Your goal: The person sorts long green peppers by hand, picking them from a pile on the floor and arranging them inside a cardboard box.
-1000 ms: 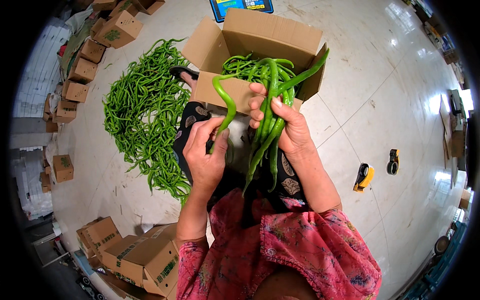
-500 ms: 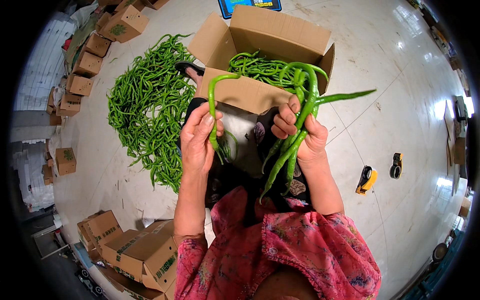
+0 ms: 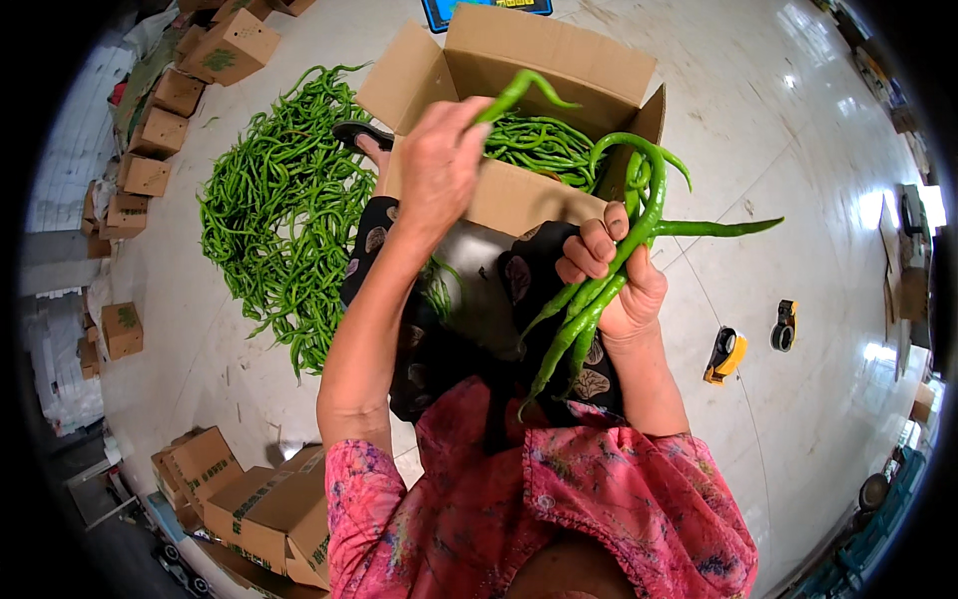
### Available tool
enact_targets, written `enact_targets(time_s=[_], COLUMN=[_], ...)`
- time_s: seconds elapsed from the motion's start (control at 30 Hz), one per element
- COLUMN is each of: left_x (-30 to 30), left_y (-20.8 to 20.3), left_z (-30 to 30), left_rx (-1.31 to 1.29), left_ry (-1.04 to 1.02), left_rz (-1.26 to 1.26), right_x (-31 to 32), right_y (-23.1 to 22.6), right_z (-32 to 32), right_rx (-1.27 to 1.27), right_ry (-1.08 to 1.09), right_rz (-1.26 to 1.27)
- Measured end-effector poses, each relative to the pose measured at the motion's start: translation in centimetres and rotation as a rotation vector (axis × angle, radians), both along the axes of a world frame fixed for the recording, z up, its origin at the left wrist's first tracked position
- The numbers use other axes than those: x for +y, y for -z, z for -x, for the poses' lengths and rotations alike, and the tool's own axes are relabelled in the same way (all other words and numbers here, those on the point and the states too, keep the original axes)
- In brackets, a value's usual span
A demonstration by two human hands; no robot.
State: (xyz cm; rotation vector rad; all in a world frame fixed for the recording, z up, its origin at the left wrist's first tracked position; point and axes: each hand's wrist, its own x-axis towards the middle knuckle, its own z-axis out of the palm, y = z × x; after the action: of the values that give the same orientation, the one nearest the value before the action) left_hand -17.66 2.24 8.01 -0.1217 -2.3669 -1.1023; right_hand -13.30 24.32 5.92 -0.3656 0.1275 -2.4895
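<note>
My left hand (image 3: 436,170) is closed on one long green chili pepper (image 3: 517,92), lifted over the near left side of an open cardboard box (image 3: 544,45). The fingers blur a little with motion. Several green chili peppers (image 3: 649,205) are bunched in my right hand (image 3: 617,275), which is closed around their middles. Their ends stick out above and below the fist, and one points far to the right. Inside the box lies a layer of green chili peppers (image 3: 544,148), partly hidden by my left hand and the near flap.
A wide heap of green chili peppers (image 3: 274,220) spreads over the floor at left, beside a sandalled foot (image 3: 364,138). Two tape dispensers (image 3: 725,355) lie at right. Cardboard boxes (image 3: 269,499) stand lower left, more line the far left. A blue device (image 3: 489,12) sits beyond the box.
My left hand has moved up and forward to the box with its chili pepper. My right hand has shifted slightly right and down, still holding the bunch.
</note>
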Motion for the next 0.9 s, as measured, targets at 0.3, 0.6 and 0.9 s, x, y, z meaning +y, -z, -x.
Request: enact_targets(time_s=[0.3,0.6,0.9], left_x=[3.5,5.7,3.4], left_y=[-2.3,-2.9,-2.9], left_z=[-6.0,-8.9,-9.7], left_rx=[-0.176,-0.242,-0.297], left_ry=[0.062,0.103,0.185], left_rz=[-0.271,-0.219,-1.083], right_x=[-0.7,-3.0,-2.0], right_y=[-0.9,-2.5,-0.9], right_z=[0.9,0.5,0.5], right_rx=[-0.145,-0.054,-0.085], right_ry=[0.09,0.104,0.079], right_rz=[-0.129,-0.387,-0.224])
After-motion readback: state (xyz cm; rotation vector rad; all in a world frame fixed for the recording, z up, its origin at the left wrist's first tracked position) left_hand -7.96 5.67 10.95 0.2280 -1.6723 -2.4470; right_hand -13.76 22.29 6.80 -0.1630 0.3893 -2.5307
